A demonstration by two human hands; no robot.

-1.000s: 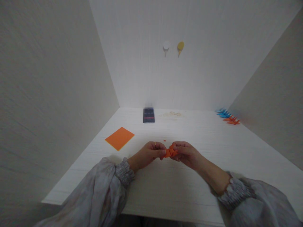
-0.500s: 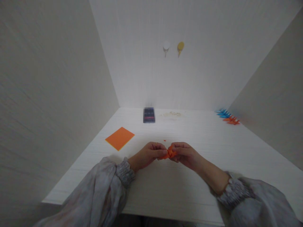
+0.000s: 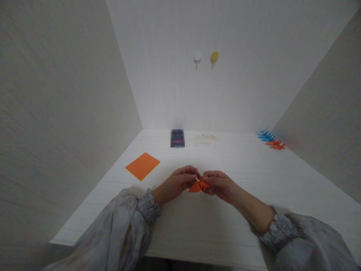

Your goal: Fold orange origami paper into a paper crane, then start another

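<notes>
My right hand (image 3: 222, 184) pinches a folded orange origami piece (image 3: 194, 187) between thumb and fingers, just above the table. One pointed flap of the paper sticks out to the left, and part of the rest is covered by the right fingers. Close to the paper's left and upper side is my left hand (image 3: 179, 182), its thumb and curved fingers apart. Whether its fingertips touch the paper I cannot tell. A ring is on one left finger.
Square orange paper (image 3: 143, 166) with a yellow edge lies at the left on the white table (image 3: 175, 233). A dark blurred box-like object (image 3: 177, 138) stands by the back wall. Blue origami figures (image 3: 266, 136) and orange origami figures (image 3: 276, 144) line the right. Two hooks, white (image 3: 197, 57) and yellow (image 3: 214, 57), are on the wall.
My left hand has let go of the paper's left flap and its fingers have risen slightly and spread. More of the flap shows. My right hand keeps its pinch.
</notes>
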